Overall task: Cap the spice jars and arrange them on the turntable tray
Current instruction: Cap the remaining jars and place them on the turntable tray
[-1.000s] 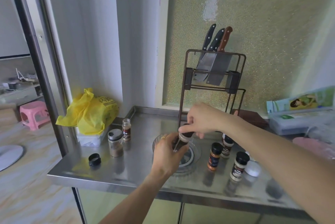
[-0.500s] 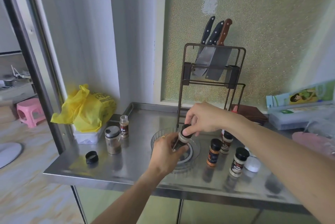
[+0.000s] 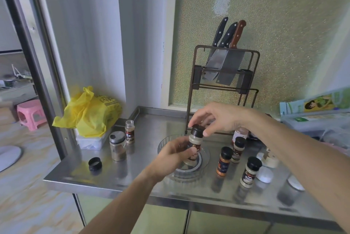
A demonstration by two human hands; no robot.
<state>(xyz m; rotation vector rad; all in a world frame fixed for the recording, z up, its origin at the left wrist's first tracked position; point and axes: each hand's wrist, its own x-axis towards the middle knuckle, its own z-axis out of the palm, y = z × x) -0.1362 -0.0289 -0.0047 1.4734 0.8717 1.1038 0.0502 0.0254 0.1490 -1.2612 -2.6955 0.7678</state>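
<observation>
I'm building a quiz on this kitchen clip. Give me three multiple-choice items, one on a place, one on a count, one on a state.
1. Where does the loose black cap lie?
A. on the steel counter, left of the turntable tray
B. on the tray
C. on the knife rack

2. How many knives stand in the knife rack?
A. one
B. three
C. five

3. What is the state of the small jar beside the yellow bag?
A. capped
B. lying on its side
C. upright without a cap

Answers: 1 A, it sits on the steel counter, well apart from the turntable tray. 2 B, three handles show. 3 C, its clear neck stands open.
</observation>
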